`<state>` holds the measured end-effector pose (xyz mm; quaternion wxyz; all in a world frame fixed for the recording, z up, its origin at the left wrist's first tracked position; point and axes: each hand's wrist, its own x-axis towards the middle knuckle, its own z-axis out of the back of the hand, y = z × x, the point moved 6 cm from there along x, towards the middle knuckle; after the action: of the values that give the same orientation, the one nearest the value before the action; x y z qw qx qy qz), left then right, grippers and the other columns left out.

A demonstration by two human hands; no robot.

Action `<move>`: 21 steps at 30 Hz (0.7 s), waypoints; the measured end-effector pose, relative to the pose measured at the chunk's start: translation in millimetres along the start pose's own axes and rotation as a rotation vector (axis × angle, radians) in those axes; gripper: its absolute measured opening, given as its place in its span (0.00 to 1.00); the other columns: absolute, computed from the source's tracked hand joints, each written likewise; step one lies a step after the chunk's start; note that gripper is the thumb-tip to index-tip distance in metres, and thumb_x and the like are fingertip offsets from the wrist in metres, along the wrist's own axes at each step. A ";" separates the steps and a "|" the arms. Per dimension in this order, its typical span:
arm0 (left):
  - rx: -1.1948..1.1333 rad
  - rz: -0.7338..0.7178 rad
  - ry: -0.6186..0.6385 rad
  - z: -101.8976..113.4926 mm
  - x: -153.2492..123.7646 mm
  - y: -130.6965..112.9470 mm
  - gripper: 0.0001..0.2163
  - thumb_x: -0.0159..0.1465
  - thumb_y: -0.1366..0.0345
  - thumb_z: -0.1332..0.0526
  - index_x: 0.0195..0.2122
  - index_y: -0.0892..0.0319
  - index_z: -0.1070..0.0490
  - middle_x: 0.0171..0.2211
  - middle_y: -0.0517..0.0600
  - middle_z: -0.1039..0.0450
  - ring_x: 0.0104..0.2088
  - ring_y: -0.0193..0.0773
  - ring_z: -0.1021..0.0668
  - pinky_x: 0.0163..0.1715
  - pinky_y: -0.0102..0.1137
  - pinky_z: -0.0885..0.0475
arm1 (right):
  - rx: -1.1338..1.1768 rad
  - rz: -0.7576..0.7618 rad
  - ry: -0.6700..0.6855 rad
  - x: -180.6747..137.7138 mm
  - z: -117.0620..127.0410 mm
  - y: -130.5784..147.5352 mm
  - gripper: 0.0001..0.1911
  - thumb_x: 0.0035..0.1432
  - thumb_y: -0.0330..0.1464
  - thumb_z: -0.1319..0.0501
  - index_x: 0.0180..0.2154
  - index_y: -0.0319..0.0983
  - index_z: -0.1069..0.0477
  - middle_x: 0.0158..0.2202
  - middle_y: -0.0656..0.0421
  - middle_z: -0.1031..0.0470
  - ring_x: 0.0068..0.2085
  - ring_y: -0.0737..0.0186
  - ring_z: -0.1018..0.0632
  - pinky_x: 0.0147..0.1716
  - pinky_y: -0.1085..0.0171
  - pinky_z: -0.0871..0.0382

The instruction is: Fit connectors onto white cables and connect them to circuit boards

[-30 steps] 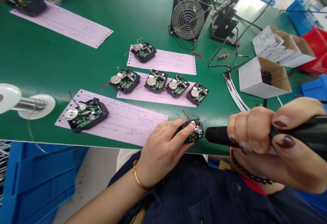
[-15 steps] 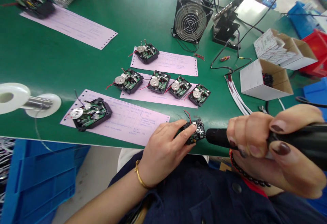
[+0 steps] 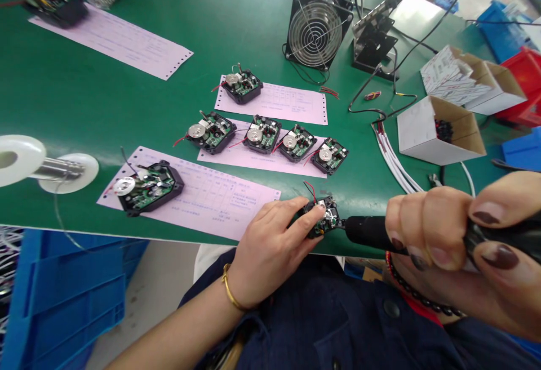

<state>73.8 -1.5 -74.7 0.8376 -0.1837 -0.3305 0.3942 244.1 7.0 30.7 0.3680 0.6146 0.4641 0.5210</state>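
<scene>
My left hand (image 3: 276, 240) presses its fingers over a small black housing with a green circuit board (image 3: 328, 218) and a red wire, holding it on the table near the front edge. Fingers hide its left part. In my right hand (image 3: 448, 229) is a black electric screwdriver (image 3: 367, 231), fingers wrapped round its body. It lies nearly level, tip pointing left at the housing's right side. Whether the tip touches the housing I cannot tell. Behind stand several similar housings with round silver parts, among them a housing at the row's right end (image 3: 330, 156).
Pink printed sheets (image 3: 228, 206) lie under housings. A solder wire spool (image 3: 63, 170) stands at left, a round-grilled fan (image 3: 315, 35) at the back. To the right are white wires (image 3: 393, 159) and an open carton (image 3: 439, 133). A blue crate (image 3: 71, 291) sits below the table edge.
My right hand and the screwdriver have shifted slightly right, so a thin bit now shows between the screwdriver's nose and the housing. My left hand stays on the housing.
</scene>
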 end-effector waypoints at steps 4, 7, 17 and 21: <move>-0.002 -0.002 0.003 0.4 1.0 0.7 0.16 0.71 0.63 0.35 0.59 0.57 0.29 0.55 0.56 0.25 0.51 0.48 0.22 0.53 0.42 0.27 | -0.002 0.034 0.013 1.8 -0.5 -0.6 0.09 0.63 0.30 0.35 0.40 0.42 0.36 0.20 0.67 0.37 0.18 0.68 0.37 0.22 0.63 0.36; -0.005 -0.013 -0.013 2.6 1.8 0.3 0.15 0.71 0.63 0.35 0.58 0.58 0.29 0.54 0.56 0.24 0.51 0.48 0.22 0.51 0.42 0.27 | 0.009 0.065 0.019 2.9 -2.5 -2.7 0.09 0.62 0.29 0.36 0.39 0.42 0.36 0.20 0.68 0.37 0.17 0.69 0.37 0.21 0.64 0.36; -0.021 0.001 -0.011 0.8 0.9 0.6 0.16 0.71 0.62 0.36 0.59 0.58 0.29 0.54 0.56 0.24 0.50 0.48 0.22 0.49 0.42 0.26 | 0.028 0.088 0.107 2.7 -5.8 -8.8 0.08 0.62 0.27 0.39 0.40 0.42 0.37 0.21 0.68 0.38 0.17 0.70 0.36 0.21 0.63 0.36; -0.015 0.012 -0.015 0.2 0.0 3.2 0.17 0.71 0.62 0.35 0.59 0.57 0.30 0.54 0.56 0.25 0.50 0.48 0.22 0.50 0.42 0.27 | 0.031 0.077 0.109 2.3 -5.7 -11.1 0.09 0.62 0.27 0.38 0.39 0.43 0.37 0.21 0.68 0.36 0.18 0.69 0.36 0.22 0.63 0.35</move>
<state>72.0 0.5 -76.4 0.8314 -0.1890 -0.3385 0.3980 236.5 12.3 22.1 0.3123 0.6082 0.4678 0.5602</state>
